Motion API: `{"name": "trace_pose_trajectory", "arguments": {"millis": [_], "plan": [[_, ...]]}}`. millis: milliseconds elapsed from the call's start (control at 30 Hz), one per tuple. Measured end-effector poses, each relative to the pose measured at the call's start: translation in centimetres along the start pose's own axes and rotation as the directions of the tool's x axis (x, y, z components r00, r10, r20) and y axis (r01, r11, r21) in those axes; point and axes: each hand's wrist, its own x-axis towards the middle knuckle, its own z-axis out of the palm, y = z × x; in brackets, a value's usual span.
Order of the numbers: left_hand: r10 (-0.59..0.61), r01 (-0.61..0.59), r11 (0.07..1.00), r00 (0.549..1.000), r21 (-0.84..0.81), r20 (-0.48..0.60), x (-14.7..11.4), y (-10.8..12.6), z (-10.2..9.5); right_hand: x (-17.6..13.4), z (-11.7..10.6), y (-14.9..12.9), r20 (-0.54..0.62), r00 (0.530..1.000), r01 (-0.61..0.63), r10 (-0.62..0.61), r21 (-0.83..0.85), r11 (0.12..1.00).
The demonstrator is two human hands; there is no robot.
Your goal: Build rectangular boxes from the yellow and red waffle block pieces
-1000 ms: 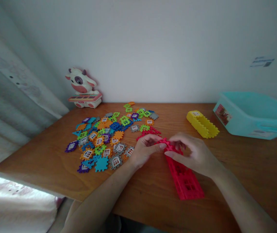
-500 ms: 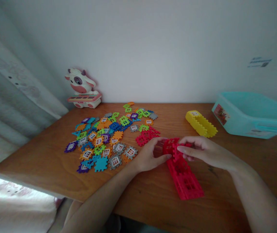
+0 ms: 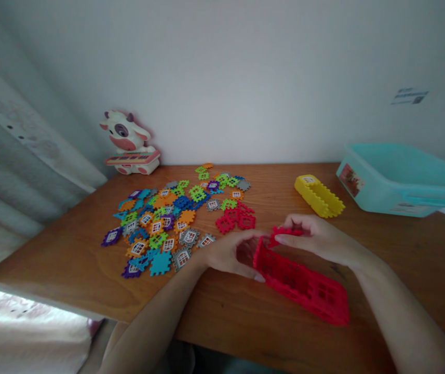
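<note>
A long red box built of interlocking toy tiles (image 3: 304, 285) lies on the wooden table, angled toward the front right. My left hand (image 3: 230, 255) is closed on its far-left end, thumb at the near side and fingers behind. In my right hand (image 3: 311, 236) a loose red tile (image 3: 275, 236) is pinched between thumb and fingers, just above and beside that same end. Whether the tile touches the box I cannot tell. Several loose red tiles (image 3: 236, 217) lie beyond my left hand.
Left of my hands spreads a pile of coloured tiles (image 3: 167, 213). A yellow tile box (image 3: 310, 200) sits at the back right, beside a turquoise bin (image 3: 401, 192). A toy cow keyboard (image 3: 131, 148) stands at the back left, near a curtain (image 3: 23, 135).
The red box has swung to the right at its near end and turned on its side. My right hand has drawn the red tile slightly left.
</note>
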Motion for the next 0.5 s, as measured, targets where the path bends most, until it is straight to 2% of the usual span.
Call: {"name": "trace_pose_trajectory", "arguments": {"millis": [67, 167, 233, 300, 433, 500], "plan": [[-0.027, 0.025, 0.999, 0.999, -0.038, -0.043, 0.2, -0.4, -0.1, 0.1, 0.0, -0.1, -0.005, 1.000, -0.006, 0.007, 0.058, 0.998], [-0.056, 0.048, 0.998, 0.978, -0.042, -0.201, 0.6, -1.1, 0.0, 0.2, 0.2, -0.4, -0.015, 1.000, 0.000, 0.003, 0.154, 0.988], [-0.065, 0.064, 0.998, 0.948, -0.014, -0.312, 0.9, -1.6, 0.0, 0.2, 0.4, -0.5, -0.047, 0.999, 0.028, -0.021, 0.151, 0.988], [-0.062, 0.076, 0.997, 0.925, 0.023, -0.374, 1.1, -1.9, 0.0, 0.2, 0.7, -0.5, -0.071, 0.996, 0.054, -0.046, 0.121, 0.991], [-0.046, 0.069, 0.996, 0.940, 0.055, -0.338, 0.9, -1.9, -0.4, 0.4, 1.7, -0.4, -0.130, 0.988, 0.101, -0.085, 0.122, 0.987], [-0.021, 0.043, 0.997, 0.948, 0.061, -0.317, 0.7, -1.8, -0.6, 0.4, 1.9, -0.6, -0.109, 0.988, 0.117, -0.106, 0.101, 0.988]]}}
